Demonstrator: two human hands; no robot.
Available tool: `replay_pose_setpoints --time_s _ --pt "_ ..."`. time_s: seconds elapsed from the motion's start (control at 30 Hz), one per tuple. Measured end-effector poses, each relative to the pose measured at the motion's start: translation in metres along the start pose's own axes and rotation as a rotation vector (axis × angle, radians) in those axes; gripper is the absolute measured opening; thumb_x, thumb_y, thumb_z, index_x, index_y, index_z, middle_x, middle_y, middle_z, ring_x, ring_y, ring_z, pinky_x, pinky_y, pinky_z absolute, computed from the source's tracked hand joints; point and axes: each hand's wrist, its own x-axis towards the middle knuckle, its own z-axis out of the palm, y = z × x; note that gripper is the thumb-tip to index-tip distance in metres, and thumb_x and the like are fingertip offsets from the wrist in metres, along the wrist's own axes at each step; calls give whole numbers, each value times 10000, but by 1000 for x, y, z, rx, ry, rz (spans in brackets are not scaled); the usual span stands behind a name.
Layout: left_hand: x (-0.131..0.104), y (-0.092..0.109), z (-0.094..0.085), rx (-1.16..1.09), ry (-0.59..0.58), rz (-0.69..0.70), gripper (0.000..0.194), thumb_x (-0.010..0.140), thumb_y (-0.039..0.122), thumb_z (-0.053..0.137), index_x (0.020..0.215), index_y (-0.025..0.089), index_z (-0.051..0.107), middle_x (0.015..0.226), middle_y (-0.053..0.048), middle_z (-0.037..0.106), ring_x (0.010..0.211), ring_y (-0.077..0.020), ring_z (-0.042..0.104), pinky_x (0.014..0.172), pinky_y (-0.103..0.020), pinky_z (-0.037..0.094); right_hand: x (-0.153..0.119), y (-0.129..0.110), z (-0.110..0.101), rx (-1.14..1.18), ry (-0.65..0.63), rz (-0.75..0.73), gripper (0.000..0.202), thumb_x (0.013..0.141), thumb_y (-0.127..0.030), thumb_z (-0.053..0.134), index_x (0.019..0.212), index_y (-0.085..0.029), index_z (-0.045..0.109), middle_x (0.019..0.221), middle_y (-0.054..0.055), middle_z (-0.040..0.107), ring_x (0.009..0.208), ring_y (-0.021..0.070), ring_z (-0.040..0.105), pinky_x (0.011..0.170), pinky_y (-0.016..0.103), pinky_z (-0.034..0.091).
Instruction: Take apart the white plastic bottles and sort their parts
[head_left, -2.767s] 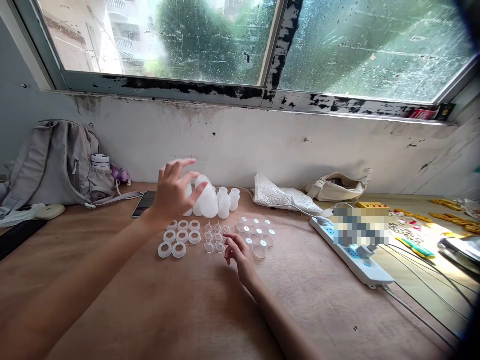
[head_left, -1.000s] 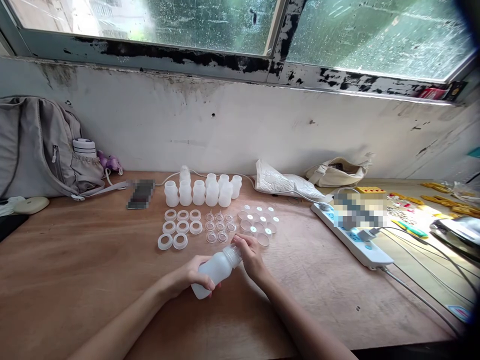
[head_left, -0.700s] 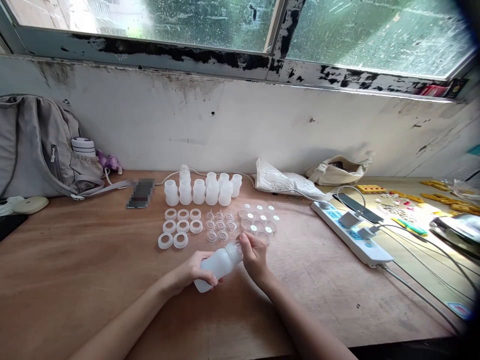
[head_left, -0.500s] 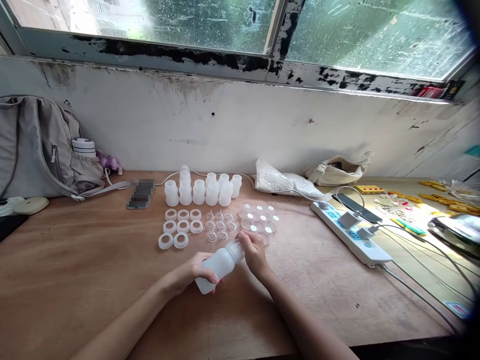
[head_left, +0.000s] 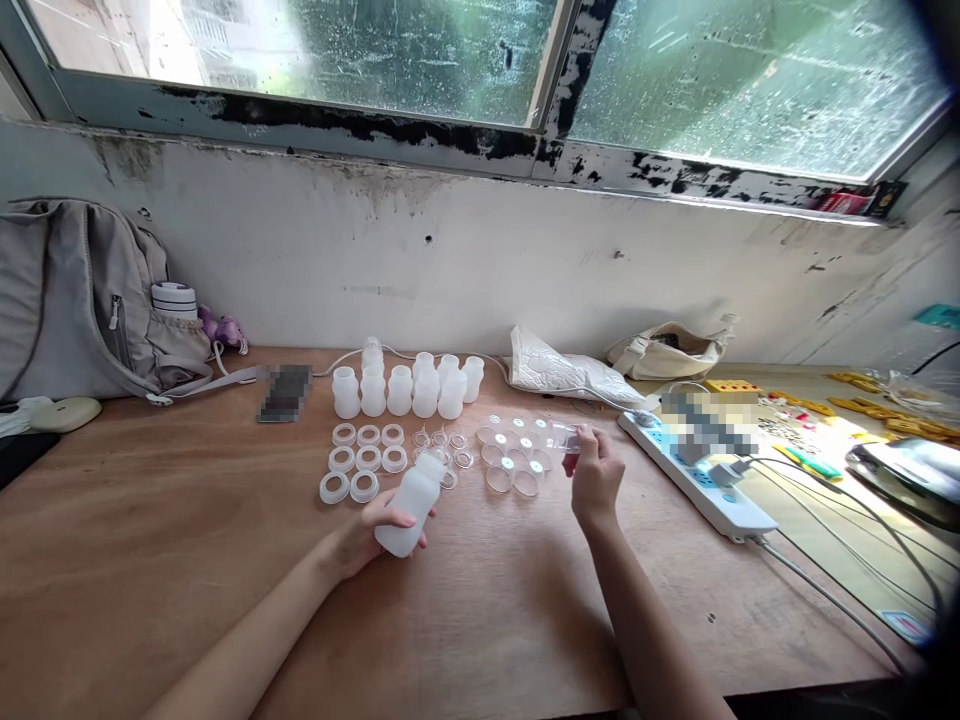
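My left hand (head_left: 360, 535) is wrapped around a frosted bottle (head_left: 411, 505), tilted with its neck up and to the right. My right hand (head_left: 598, 478), well apart from it, pinches a clear plastic piece (head_left: 562, 438) in its fingertips. Between my hands, slightly farther out, lie the clear caps (head_left: 508, 464); the white rings (head_left: 324, 488) sit just beyond my left grip. Past those stand more bottles (head_left: 450, 397). The power strip (head_left: 701, 487) is right of my right grip.
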Motion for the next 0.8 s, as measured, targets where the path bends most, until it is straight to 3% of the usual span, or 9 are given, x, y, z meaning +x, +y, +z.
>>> replay_pose_setpoints --time_s 0.13,0.3,0.53,0.73,0.8 --pt "1 2 0 -228 140 73 322 712 255 517 1024 179 521 889 -26 527 662 -115 539 533 -224 409 9 7 -21 -68 -41 40 440 676 -501 549 948 -157 516 780 62 568 590 157 540 429 243 416" --pt "-3 6 3 -273 170 124 337 713 250 540 1039 168 508 895 -42 536 675 -124 540 537 -228 422 4 18 -42 -394 -243 76 472 610 -475 592 959 -165 527 813 80 614 671 198 578 593 334 461" --pt "-1 1 4 -152 191 108 261 687 213 586 928 132 526 938 -65 543 710 -139 553 548 -242 454 -6 26 -37 -475 -369 89 481 572 -483 573 933 -172 512 848 85 613 671 205 593 622 339 461" --pt "-1 4 7 -168 216 116 319 699 236 569 1002 154 511 1040 -87 559 833 -190 572 596 -263 461 -3 32 -33 -488 -365 78 474 591 -505 553 925 -169 519 875 97 613 683 213 595 607 339 455" --pt "-2 4 9 -157 206 117 359 688 237 573 1031 155 507 1037 -93 572 865 -205 571 624 -268 457 -3 29 -32 -510 -307 4 467 617 -518 537 927 -169 529 897 105 610 717 225 588 622 347 445"
